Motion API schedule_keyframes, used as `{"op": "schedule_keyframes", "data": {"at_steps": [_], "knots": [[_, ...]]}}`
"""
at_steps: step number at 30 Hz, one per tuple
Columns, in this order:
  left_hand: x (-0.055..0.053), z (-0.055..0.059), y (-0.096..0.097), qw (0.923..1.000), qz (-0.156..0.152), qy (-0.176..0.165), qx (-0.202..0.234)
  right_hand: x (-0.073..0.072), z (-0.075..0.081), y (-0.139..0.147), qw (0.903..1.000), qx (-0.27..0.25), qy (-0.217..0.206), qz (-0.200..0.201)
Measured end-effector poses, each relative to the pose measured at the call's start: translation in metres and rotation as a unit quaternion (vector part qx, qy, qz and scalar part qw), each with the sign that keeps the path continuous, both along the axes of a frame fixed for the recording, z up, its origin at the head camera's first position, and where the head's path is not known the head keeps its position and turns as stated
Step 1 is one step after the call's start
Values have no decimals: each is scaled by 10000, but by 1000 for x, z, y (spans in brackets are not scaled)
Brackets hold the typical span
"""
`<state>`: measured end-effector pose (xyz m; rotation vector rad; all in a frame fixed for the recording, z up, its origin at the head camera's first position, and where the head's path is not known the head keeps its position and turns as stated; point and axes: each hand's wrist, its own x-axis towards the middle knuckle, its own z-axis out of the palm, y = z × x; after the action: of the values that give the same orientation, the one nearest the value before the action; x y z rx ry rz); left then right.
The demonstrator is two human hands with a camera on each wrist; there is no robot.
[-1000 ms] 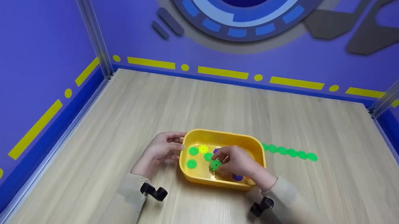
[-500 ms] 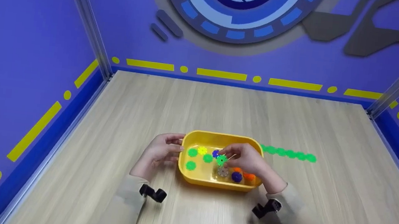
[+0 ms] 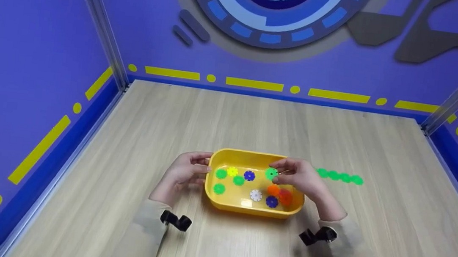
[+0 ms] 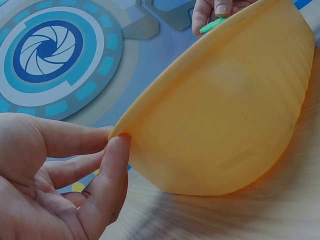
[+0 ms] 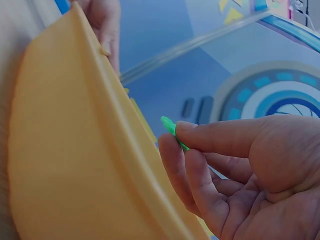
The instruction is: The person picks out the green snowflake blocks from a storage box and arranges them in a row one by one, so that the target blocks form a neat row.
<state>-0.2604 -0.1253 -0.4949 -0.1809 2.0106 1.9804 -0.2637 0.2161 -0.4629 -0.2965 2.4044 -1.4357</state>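
**Blue walls (image 3: 218, 67) round a wood-grain table (image 3: 255, 120)**

The far wall carries a printed round emblem (image 3: 270, 39), ringed with light-blue blocks and swirled with dark lines at its centre. Yellow bars and dots (image 3: 254, 84) are marked low along the walls. A silver post (image 3: 100, 25) stands in the far left corner.

Two beige sleeves (image 3: 146, 226) reach in from the near side, each with a black mount (image 3: 176, 221) at the wrist. On the table between the hands sits a yellow tub (image 3: 241, 210). The left hand (image 3: 184, 170) pinches its left rim. The right hand (image 3: 302, 179), over the tub's far right part, pinches a green disc (image 3: 271, 174) in its fingertips, clear of the tub's floor.

To the right, a green strip (image 3: 339, 176) of joined discs lies on the table, its left end hidden by the right hand.

Loose in the tub are notched discs: three green (image 3: 219, 188) at left, one yellow (image 3: 232, 171), two dark blue (image 3: 249, 176), one white (image 3: 256, 195), and orange ones (image 3: 285, 197) at near right.
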Motion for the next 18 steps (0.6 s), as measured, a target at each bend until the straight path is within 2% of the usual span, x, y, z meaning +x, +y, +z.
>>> {"op": "schedule_keyframes", "data": {"at_steps": [5,18], "knots": [[0,0,0,10000,-53,6,7,-1,4,13,9995,-52,-123,-281],[0,-2,-1,9999,-49,66,75,-7,13,49,9967,20,278,-764]]}}
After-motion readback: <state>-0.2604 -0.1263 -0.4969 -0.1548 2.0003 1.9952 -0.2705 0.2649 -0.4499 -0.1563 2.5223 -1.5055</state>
